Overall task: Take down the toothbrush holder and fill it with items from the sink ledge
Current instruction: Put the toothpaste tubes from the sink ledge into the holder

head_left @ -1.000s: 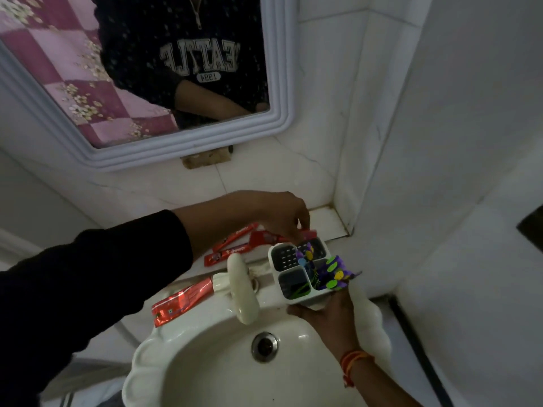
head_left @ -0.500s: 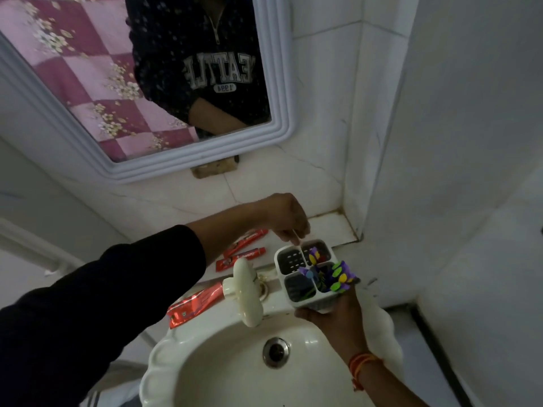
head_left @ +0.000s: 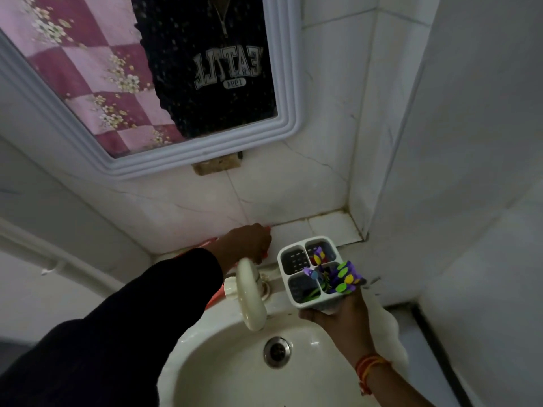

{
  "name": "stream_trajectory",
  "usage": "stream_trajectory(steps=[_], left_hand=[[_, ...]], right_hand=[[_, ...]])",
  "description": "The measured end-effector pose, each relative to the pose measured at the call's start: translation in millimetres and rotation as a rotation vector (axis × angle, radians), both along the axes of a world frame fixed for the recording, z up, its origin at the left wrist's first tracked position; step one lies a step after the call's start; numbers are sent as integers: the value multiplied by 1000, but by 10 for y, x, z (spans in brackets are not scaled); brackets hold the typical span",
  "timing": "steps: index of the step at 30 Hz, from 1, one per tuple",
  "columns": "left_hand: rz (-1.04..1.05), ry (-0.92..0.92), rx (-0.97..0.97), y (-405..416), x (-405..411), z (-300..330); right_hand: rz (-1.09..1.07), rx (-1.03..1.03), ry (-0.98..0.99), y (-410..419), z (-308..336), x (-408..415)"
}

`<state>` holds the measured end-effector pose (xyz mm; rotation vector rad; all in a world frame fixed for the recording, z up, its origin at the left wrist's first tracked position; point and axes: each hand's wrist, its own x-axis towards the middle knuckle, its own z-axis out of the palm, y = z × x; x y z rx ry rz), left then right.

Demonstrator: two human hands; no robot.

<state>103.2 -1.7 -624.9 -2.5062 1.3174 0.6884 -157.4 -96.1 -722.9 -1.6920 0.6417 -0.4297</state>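
Observation:
A white toothbrush holder (head_left: 296, 261) with four compartments hangs over the sink's back rim, and my right hand (head_left: 340, 317) grips it from below. Purple pieces with yellow and green spots (head_left: 343, 279) stick out of its right compartments. My left hand (head_left: 249, 242) rests on the tiled sink ledge (head_left: 332, 227), left of the holder, fingers curled down on a red toothpaste tube (head_left: 266, 254). Only slivers of red show around the hand. Another red tube (head_left: 216, 296) lies beside the tap, mostly hidden by my dark sleeve.
The cream tap (head_left: 249, 293) stands between my two hands, above the basin (head_left: 223, 365) with its drain (head_left: 276, 351). A white-framed mirror (head_left: 205, 155) hangs above the ledge. Tiled walls meet in a corner just right of the holder.
My left hand has left the top of the holder and dropped back left onto the ledge, over the red tubes. The holder stays in my right hand, and the camera has moved closer.

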Motion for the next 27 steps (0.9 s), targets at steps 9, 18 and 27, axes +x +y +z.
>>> stream_trajectory(steps=[9,18,27], left_hand=[[-113,177,-474,-330,-268,778],[-340,67,192,-934,-913,1169],[-233,32,139,-978,-904,1343]], right_hand=[[4,29,-31,0,20,-17],[4,58,-111,43,61,-10],[3,45,-109,57,84,-12]])
